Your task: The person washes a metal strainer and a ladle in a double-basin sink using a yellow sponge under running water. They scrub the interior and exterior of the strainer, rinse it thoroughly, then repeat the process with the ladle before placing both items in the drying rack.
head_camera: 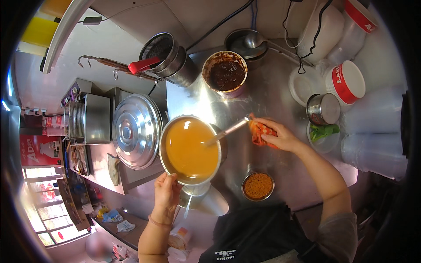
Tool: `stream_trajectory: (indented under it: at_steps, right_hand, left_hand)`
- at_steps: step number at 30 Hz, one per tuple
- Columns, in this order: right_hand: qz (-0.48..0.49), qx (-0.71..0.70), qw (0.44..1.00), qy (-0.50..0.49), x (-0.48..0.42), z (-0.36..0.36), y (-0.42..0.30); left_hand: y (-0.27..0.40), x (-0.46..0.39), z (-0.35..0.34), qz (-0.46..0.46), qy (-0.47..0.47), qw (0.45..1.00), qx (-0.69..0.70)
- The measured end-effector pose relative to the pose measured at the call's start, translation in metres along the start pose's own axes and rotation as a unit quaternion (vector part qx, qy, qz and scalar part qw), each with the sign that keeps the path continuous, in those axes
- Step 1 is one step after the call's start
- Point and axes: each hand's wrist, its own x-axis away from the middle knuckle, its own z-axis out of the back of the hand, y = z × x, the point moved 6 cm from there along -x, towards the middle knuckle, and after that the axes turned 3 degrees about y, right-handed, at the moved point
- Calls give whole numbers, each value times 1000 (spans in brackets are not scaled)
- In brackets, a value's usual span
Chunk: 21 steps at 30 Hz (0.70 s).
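A deep metal pot (221, 166) full of cloudy orange-brown liquid (187, 148) stands on the steel worktop. My left hand (167, 189) pinches the near-left part of its rim between thumb and fingers. In my right hand (276, 133) is a bunched red patterned cloth (260, 133) around the upper end of a long-handled metal utensil (232, 129). The utensil slants down over the pot's right rim, its lower end hidden in the liquid. Nearer to me sits a small metal bowl (258, 186) of orange-brown granules. Beyond the pot is a tub (227, 93) of dark sauce.
A large domed metal lid (130, 133) lies left of the pot. Perforated strainer baskets (164, 62) hang behind it, one red-handled. A ladle (255, 41) rests in a metal basin (235, 37). Stacked paper tubs (348, 82), an upturned metal bowl (324, 108) and green leaves (324, 132) line the right.
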Motion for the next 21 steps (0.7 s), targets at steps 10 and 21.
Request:
stream_trajectory:
  at_steps: [10, 21]
  right_hand:
    - [208, 506, 832, 95, -95, -84, 29]
    - [511, 317, 757, -255, -107, -178, 13]
  left_hand:
    - [18, 3, 56, -48, 71, 996, -24]
    - [20, -21, 53, -52, 63, 996, -24]
